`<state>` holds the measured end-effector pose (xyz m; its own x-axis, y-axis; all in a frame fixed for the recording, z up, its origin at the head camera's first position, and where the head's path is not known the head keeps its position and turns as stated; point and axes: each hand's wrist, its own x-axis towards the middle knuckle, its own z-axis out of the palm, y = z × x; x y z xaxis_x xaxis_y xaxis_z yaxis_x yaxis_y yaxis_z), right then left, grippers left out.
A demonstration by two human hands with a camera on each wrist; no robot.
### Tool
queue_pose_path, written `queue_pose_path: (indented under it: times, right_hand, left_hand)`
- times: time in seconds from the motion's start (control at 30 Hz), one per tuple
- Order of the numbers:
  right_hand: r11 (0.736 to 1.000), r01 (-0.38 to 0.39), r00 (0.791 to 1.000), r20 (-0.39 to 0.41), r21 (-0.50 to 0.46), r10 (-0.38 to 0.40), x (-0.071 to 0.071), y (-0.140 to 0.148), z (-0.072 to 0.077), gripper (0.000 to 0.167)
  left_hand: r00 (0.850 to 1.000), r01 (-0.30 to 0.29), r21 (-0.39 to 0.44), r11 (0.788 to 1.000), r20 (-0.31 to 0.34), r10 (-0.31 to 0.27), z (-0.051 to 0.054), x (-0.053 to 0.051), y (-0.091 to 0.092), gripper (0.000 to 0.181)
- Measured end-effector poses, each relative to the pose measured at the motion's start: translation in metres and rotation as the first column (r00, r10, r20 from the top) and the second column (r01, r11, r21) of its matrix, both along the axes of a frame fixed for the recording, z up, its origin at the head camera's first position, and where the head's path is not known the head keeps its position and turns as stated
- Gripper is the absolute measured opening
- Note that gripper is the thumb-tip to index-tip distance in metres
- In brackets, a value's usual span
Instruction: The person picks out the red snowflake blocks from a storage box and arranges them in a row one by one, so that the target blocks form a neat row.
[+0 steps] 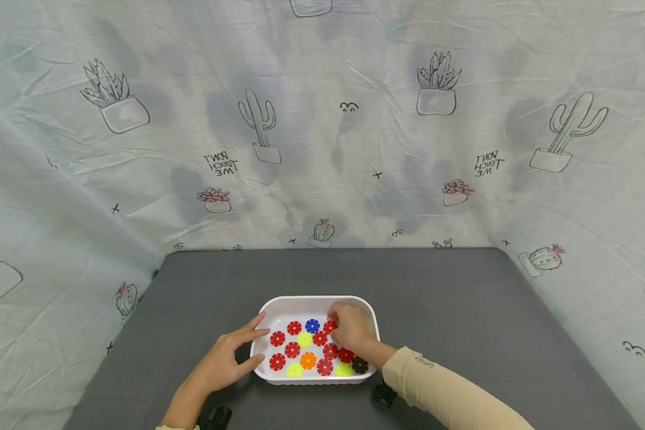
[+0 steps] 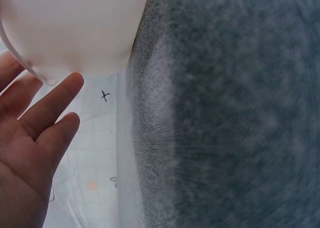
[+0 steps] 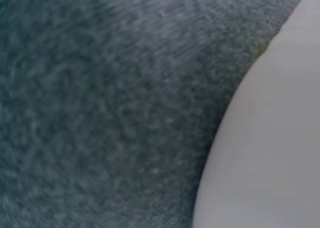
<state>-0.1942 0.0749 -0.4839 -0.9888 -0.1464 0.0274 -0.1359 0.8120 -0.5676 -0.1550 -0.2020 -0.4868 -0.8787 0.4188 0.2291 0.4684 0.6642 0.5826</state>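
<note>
A white tray (image 1: 286, 381) stands on the grey table, with slotted plastic snowflake discs lying flat on its floor. Several are red, like this red disc (image 1: 277, 362); others are yellow, and there is one blue disc (image 1: 312, 325), one orange disc (image 1: 308, 360) and one dark brown disc (image 1: 359, 365). My left hand (image 1: 227, 358) is spread at the tray's left end, fingertips at the rim. My right hand (image 1: 353, 327) reaches inside at the right, fingers bent down beside a partly covered red disc (image 1: 329, 326). Whether they pinch anything is hidden. The right wrist view misses that hand.
Grey cloth covers the table (image 1: 215, 286) around the tray. A pale curtain (image 1: 322, 143) printed with cacti hangs behind and along both sides. Dark objects sit by both wrists, one a black piece (image 1: 384, 395) below the tray's right corner.
</note>
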Motion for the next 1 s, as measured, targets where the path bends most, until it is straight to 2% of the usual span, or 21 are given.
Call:
queue_pose_path:
  times: [0.4,0.63,0.8,1.0]
  right_hand:
    - [1.000,-0.016,1.000,0.014,0.017,0.016,0.0001,-0.0033,0.0005,0.028]
    - [1.000,-0.015,1.000,0.002,0.017,0.015,0.0029,-0.0052,0.0014,0.027]
    - [1.000,-0.020,1.000,0.001,0.016,0.020,0.0011,-0.0061,0.0031,0.028]
    - [0.998,-0.015,0.999,0.035,-0.056,0.017,-0.0031,-0.0039,0.0074,0.031]
  left_hand:
    - [1.000,0.007,-0.015,1.000,-0.002,-0.007,0.0032,-0.0010,0.0001,0.045]
    - [0.999,-0.002,-0.018,1.000,0.041,0.003,0.0052,-0.0012,-0.0007,0.046]
    - [0.999,-0.008,-0.019,1.000,0.048,0.009,0.0065,-0.0029,-0.0017,0.045]
    - [0.999,-0.010,-0.018,1.000,0.046,0.010,0.0076,-0.0058,-0.0022,0.045]
